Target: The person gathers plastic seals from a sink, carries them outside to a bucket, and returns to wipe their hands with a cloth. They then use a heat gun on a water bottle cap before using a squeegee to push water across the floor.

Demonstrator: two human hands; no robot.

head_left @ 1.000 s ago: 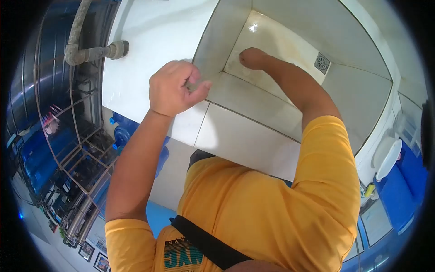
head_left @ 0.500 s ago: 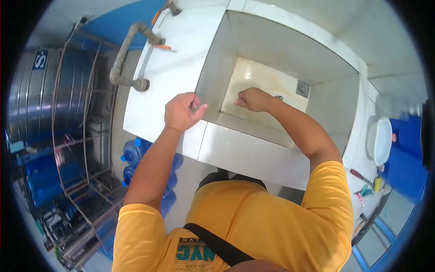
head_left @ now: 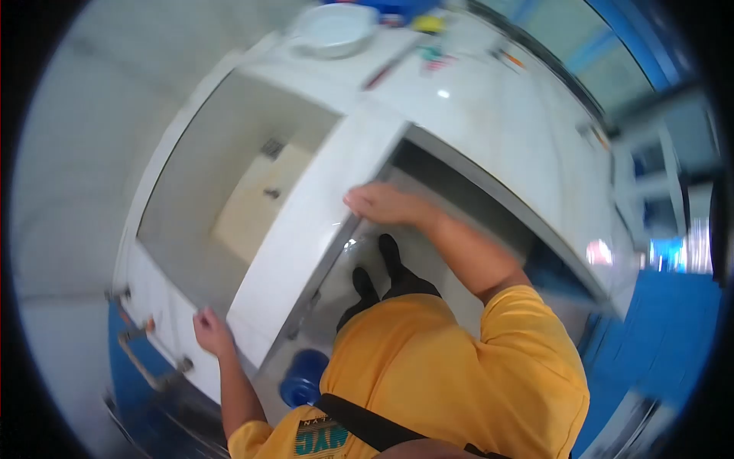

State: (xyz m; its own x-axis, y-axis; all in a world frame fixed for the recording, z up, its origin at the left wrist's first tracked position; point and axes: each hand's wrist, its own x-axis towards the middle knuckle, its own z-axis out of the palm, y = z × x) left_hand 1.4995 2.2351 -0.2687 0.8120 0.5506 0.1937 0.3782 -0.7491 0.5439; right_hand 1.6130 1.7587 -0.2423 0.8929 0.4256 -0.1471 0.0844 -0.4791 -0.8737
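The tiled sink [head_left: 180, 161] lay to the front left of the person, sunk into the white bench [head_left: 298, 229]; it looked built in, hard and heavy, a thing that would neither lift nor flex, with smooth faces likely to turn slippery if wet and tile edges that might chip under a knock; its rim seemed the only part to take hold of, best with a palm laid flat or fingertips hooked over the inner edge; the left hand [head_left: 212, 332] was just beside its near left corner, fingers seemingly curled in, with nothing seen in them, though blur hid how far they were bent; the right hand [head_left: 382, 203] was over the bench's front edge, beside the opening [head_left: 459, 183], its fingers drawn together and somewhat bent, with no object showing, though its underside was hidden and I could not tell whether it touched the bench; inside the sink were a square drain grate [head_left: 271, 148] and a small dark piece [head_left: 271, 193] on the stained floor; a white basin [head_left: 335, 32] stood beyond it, near a long red-handled tool [head_left: 386, 70] and a yellow item [head_left: 428, 24], all apart from the hands; the pipework [head_left: 138, 366] rose beside the left forearm and left little elbow room there, while a blue container [head_left: 303, 376] sat low near the left side of the body, close to where the feet might step.
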